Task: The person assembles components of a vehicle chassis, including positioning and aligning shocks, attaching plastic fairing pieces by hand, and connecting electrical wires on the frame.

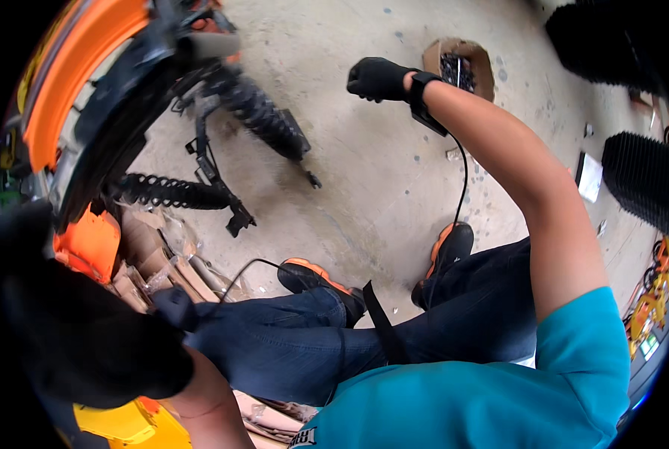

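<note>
Hand Positions Beside the Machine

Your right hand point(379, 80), in a black glove, is held out over the floor point(364, 142). Its fingers are curled into a narrow grip; you cannot tell whether anything small is enclosed. A black band point(420, 97) circles that wrist, and a cable point(466, 176) hangs from it. In this view the box point(485, 75) sits just beyond the wrist, on the floor; it is cardboard, with its top unfolded, and contains small dark parts point(454, 69).

Your left hand point(99, 333), also gloved in black, is at the lower left, large and blurred. The state of its grip cannot be told. It appears near the machine point(125, 123), which occupies the upper left with its curved orange edge. Contact between the two cannot be confirmed.

Two ribbed black struts, an upper point(256, 116) and a lower point(173, 192), extend from the machine toward the middle of the view. An orange panel point(91, 239) lies below it, next to cardboard point(149, 251). A yellow panel point(117, 421) is below your left hand. Your shoes point(454, 243), black with orange trim, stand apart on the floor. Two black ribbed pieces point(640, 179) are at the right.
</note>
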Tool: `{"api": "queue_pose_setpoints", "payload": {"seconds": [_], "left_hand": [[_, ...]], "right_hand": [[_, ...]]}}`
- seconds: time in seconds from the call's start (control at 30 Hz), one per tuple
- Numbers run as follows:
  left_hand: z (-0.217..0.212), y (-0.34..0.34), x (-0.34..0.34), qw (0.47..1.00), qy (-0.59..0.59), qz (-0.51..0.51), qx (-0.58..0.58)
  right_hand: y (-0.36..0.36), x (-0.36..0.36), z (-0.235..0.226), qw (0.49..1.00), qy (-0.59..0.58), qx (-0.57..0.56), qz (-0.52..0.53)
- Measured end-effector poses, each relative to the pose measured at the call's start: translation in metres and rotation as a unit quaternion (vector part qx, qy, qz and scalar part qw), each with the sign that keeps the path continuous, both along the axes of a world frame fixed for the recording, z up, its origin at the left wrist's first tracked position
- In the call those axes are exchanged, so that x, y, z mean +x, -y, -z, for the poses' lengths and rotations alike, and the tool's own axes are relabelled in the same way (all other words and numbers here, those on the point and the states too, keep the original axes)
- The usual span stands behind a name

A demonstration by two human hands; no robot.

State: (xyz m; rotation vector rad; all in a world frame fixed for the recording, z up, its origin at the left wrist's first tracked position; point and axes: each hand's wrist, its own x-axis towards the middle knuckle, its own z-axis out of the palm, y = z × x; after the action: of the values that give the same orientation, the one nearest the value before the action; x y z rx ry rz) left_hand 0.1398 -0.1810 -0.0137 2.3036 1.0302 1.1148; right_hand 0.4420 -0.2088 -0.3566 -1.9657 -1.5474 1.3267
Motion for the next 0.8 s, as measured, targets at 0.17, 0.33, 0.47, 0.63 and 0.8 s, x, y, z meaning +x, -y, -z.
{"api": "queue_pose_setpoints", "payload": {"seconds": [0.17,0.33,0.47,0.63,0.8], "left_hand": [[0.077,0.028,0.028,0.885,-0.328,0.122,-0.307],[0.147,-0.041,0.004,0.881,-0.151,0.049,-0.445],[0.162,-0.045,0.030,0.906,-0.078,0.049,-0.412],[0.173,-0.053,0.048,0.926,-0.293,0.203,-0.124],[0.178,-0.064,0.036,0.925,-0.255,0.178,-0.219]], "right_hand": [[0.017,0.011,0.014,0.992,-0.010,0.050,-0.111],[-0.018,0.048,0.047,0.928,0.180,0.181,-0.273],[-0.027,0.040,-0.010,0.940,0.193,0.099,-0.264],[-0.023,0.064,-0.011,0.941,0.176,0.147,-0.249],[0.006,0.042,-0.009,0.988,-0.063,0.123,0.064]]}}
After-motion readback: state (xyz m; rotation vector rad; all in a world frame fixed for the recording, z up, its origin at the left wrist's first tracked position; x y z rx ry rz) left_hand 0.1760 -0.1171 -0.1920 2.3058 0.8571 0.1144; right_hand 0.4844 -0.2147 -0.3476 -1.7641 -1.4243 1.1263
